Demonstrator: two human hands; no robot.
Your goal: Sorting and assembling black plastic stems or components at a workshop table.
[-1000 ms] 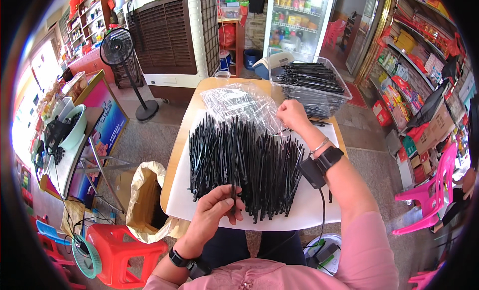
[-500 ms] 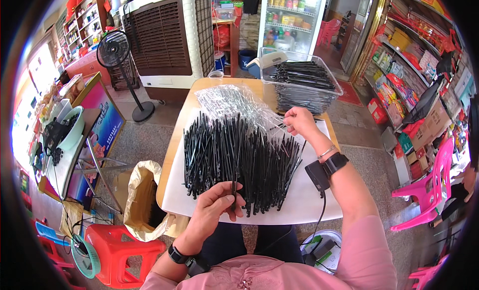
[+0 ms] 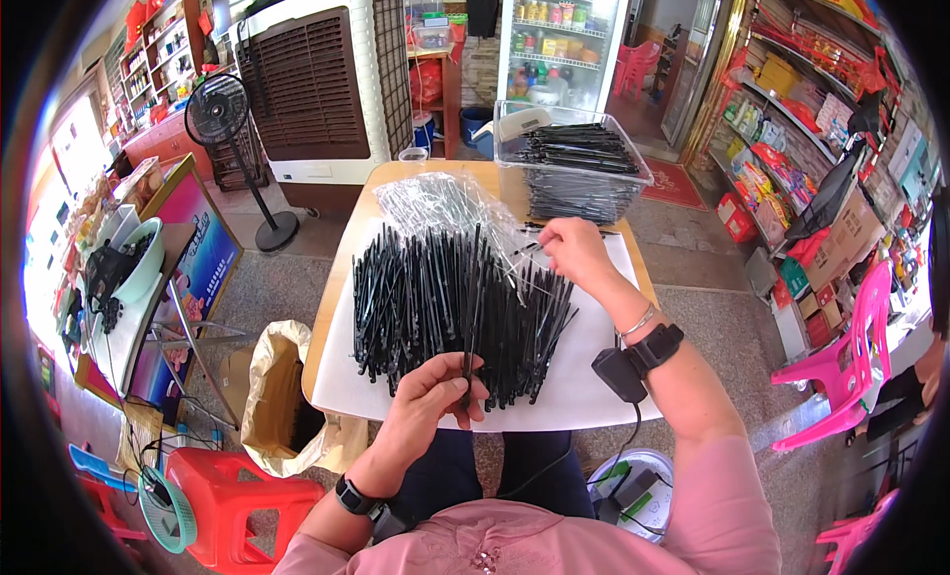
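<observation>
A thick layer of slim black strips (image 3: 411,298) lies side by side across a white sheet (image 3: 341,387) on the table. At the near edge of this layer my left hand (image 3: 435,397) is closed on a black strip (image 3: 473,318), which stands up between thumb and fingers. My right hand (image 3: 579,253) is over the far right of the layer, thumb and fingertips pinched together. What they hold, if anything, is too small to make out. Next to those fingertips are a few short dark pieces and a clear plastic bag (image 3: 435,204) with thin silvery strands.
A clear plastic bin (image 3: 633,174) full of black strips stands at the table's far right corner. Left of the table are a paper sack (image 3: 277,377), a red stool (image 3: 213,486) and a black fan (image 3: 277,229). A pink chair (image 3: 846,357) stands on the right.
My right hand has moved slightly left and nearer the bag, still pinched. My left hand keeps its hold on the black strip. The whole view has shifted a little.
</observation>
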